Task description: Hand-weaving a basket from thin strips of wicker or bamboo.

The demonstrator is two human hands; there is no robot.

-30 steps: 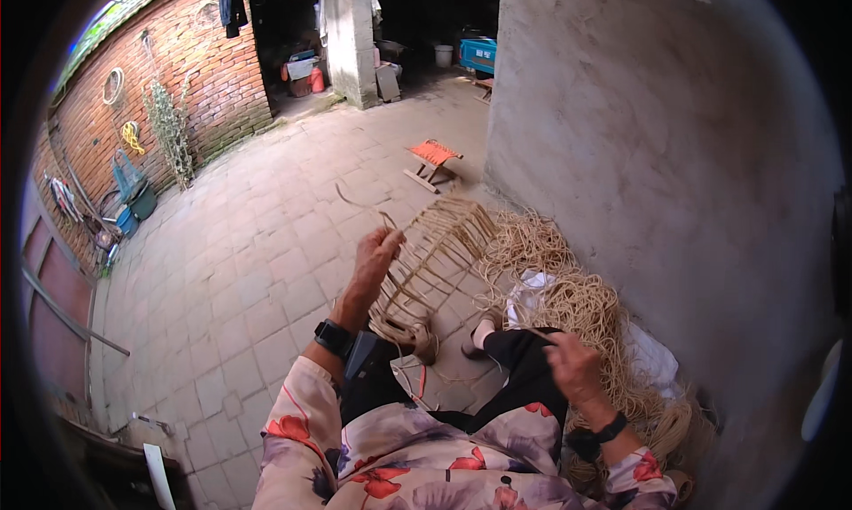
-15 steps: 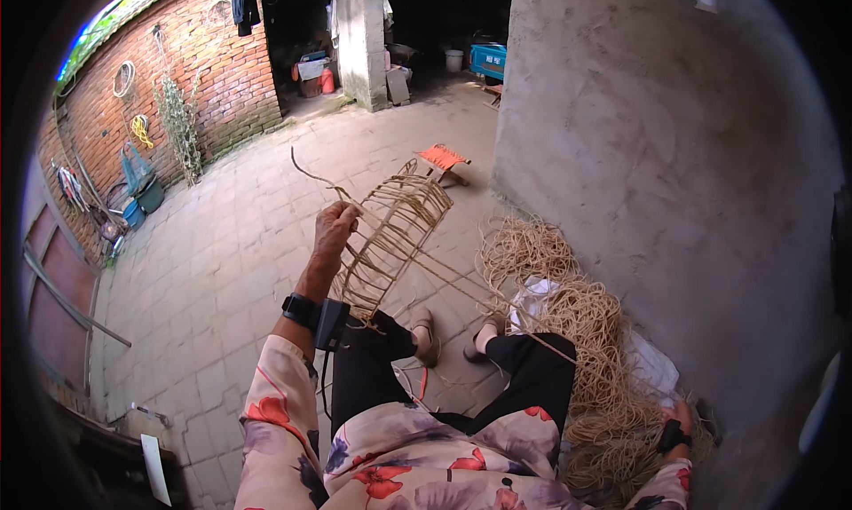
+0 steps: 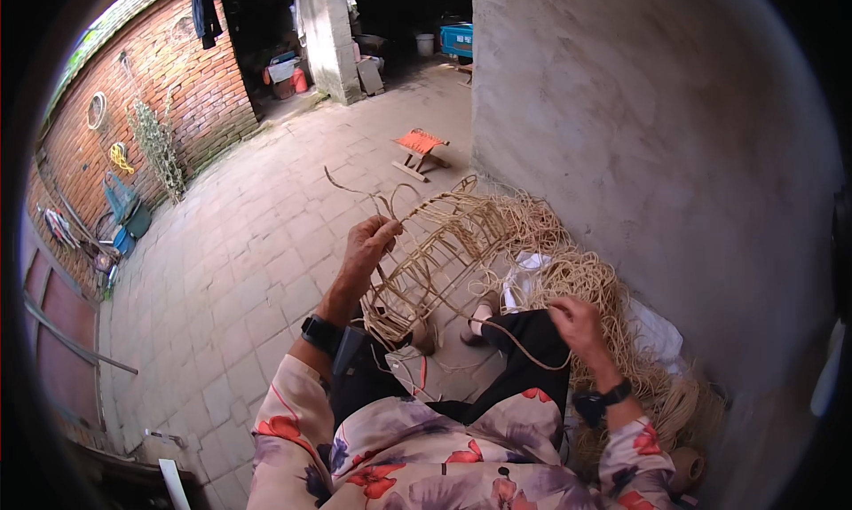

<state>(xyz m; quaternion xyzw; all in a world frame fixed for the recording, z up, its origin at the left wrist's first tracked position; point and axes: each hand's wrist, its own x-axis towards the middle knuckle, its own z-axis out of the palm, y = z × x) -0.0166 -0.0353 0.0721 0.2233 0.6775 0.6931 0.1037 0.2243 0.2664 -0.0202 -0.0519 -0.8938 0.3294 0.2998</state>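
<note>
My left hand [image 3: 371,237] is closed in a pinch on straw-coloured cord [image 3: 348,188] at the near-left edge of a frame wound with cord [image 3: 444,248]. A loose tail of the cord sticks up past the fingers. The frame stands tilted above my knees, its lower end by my left knee. From it a slack length of cord sags across my right thigh and curves up to my right hand [image 3: 581,325]. That hand is raised over the thigh with its fingers curled together; the cord seems to run into it, partly hidden by the palm.
A large heap of loose cord [image 3: 577,284] lies on white sacking [image 3: 655,332] at my right, along a plastered wall [image 3: 639,137]. Ahead stands a folding stool with an orange seat [image 3: 420,141]. Paving [image 3: 231,270] stretches left to a brick wall [image 3: 191,84].
My right hand has come up from the cord heap to above my right thigh. The cord across the thigh has gone slack. My left hand and the frame have shifted right in view.
</note>
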